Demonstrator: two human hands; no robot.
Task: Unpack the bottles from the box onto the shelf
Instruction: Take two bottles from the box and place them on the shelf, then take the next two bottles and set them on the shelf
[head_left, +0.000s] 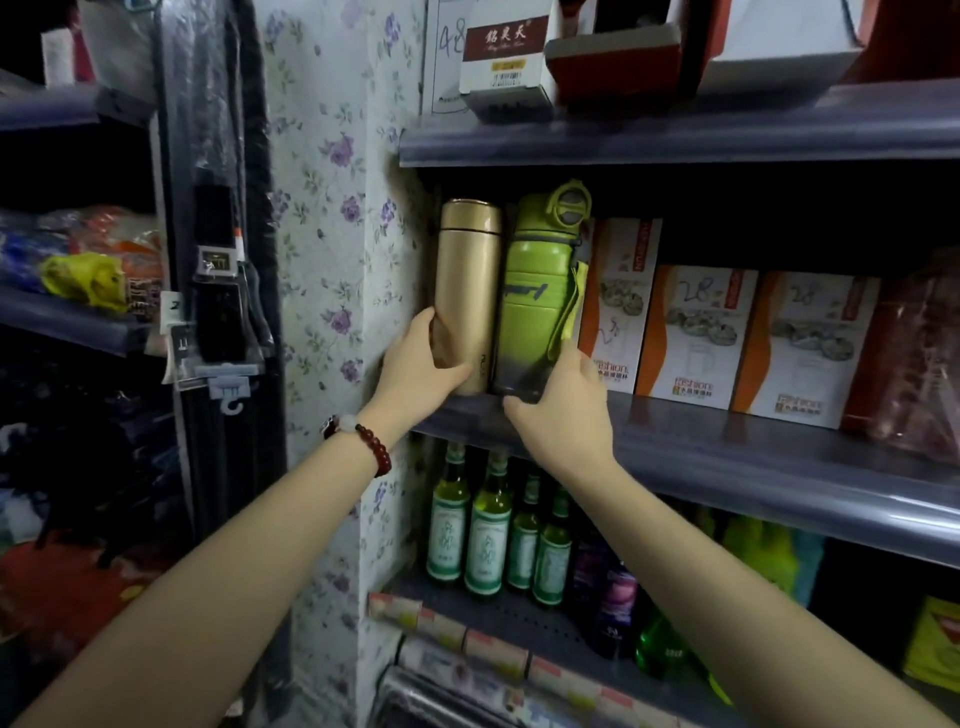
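Note:
A gold metal flask (466, 280) and a green sports bottle (540, 291) with a loop lid and strap stand upright, side by side, at the left end of the grey middle shelf (727, 447). My left hand (421, 364) wraps the lower part of the gold flask. My right hand (566, 400) grips the base of the green bottle from the right. The box the bottles come from is out of view.
White and orange product boxes (691, 332) fill the shelf right of the green bottle. Cartons (506, 57) sit on the shelf above. Green glass bottles (488, 525) stand on the shelf below. Floral wallpaper (332, 260) covers the wall at left, beside hanging packaged goods (218, 291).

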